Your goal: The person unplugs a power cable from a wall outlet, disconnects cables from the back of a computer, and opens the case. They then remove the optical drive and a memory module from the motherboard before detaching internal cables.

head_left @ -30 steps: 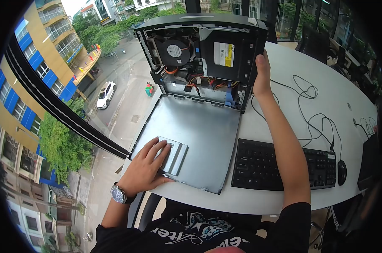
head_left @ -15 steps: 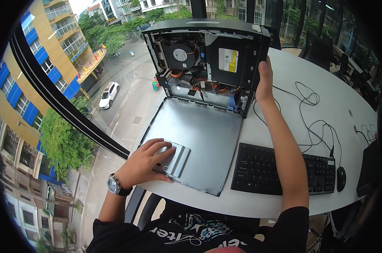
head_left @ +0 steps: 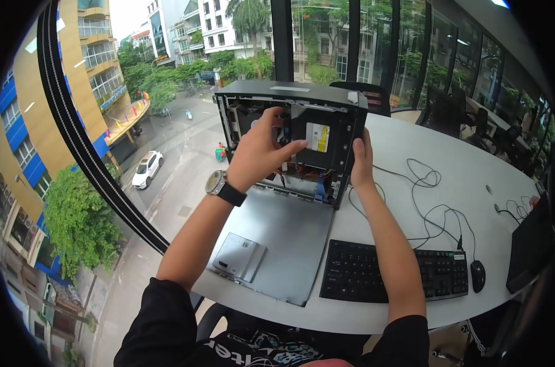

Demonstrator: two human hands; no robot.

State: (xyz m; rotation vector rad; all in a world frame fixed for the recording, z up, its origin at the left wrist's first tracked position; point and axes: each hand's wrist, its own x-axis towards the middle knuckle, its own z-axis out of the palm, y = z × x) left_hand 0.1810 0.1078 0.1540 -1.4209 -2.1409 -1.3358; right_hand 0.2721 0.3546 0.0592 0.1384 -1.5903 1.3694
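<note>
A desktop computer case (head_left: 277,90) stands upright on the table with its inside facing me. My left hand (head_left: 256,158) is raised in front of the opening, thumb and fingers spread, fingertips close to the black drive bay (head_left: 343,137) with a white and yellow label. It hides most of the fan. My right hand (head_left: 362,160) grips the case's right side, thumb at the front edge and fingers hidden behind. Below the opening, the metal side panel (head_left: 293,235) lies flat, its raised recessed part (head_left: 236,255) towards me. Orange and black cables and a blue clip (head_left: 320,191) show low inside.
Right of the panel lie a black keyboard (head_left: 345,278) and a mouse (head_left: 477,275). Loose black cables (head_left: 425,177) trail across the white table (head_left: 406,140). A dark box-like object (head_left: 530,248) sits at the right edge. A window with a street outside borders the left.
My left hand has lifted off the side panel and moved up to the case opening. My right hand stays on the case's side. The camera view has tilted up.
</note>
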